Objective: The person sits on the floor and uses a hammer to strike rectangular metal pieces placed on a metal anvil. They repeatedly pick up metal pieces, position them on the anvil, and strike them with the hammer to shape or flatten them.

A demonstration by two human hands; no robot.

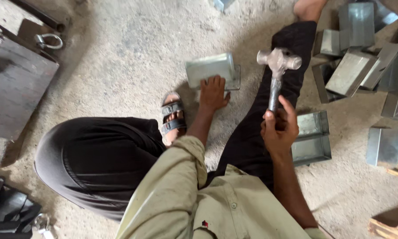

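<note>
A folded grey sheet-metal box (pixel 211 70) lay on the concrete floor (pixel 132 48) at upper centre, its near edge pressed down by the left hand (pixel 213 93), fingers spread. The right hand (pixel 279 128) gripped a raised steel hammer (pixel 277 66). Bare floor stretched leftward; similar metal boxes (pixel 362 57) crowded the right edge.
</note>
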